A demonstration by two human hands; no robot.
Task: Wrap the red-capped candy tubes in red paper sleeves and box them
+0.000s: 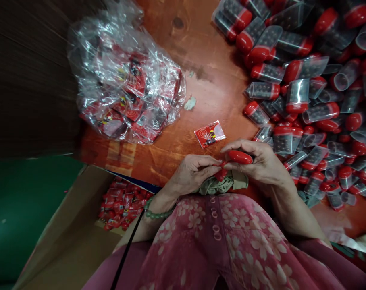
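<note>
My right hand (258, 161) is closed round a red-ended container (240, 157), its glossy red end turned up toward me and the rest mostly hidden by the fingers. Close beside it, my left hand (198, 171) pinches a small red piece (221, 172) whose kind I cannot make out; my right fingertips come right up to it. Under the hands lies a crumpled greenish cloth (215, 185). Just beyond them, a red printed card (209, 134) lies flat on the wooden table (177, 149).
A clear plastic bag (125, 80) of red printed cards lies at the left. Clear containers with red ends (298, 96) are heaped at the right. Below the table's left edge, a cardboard box (80, 225) holds many red packed items (122, 203).
</note>
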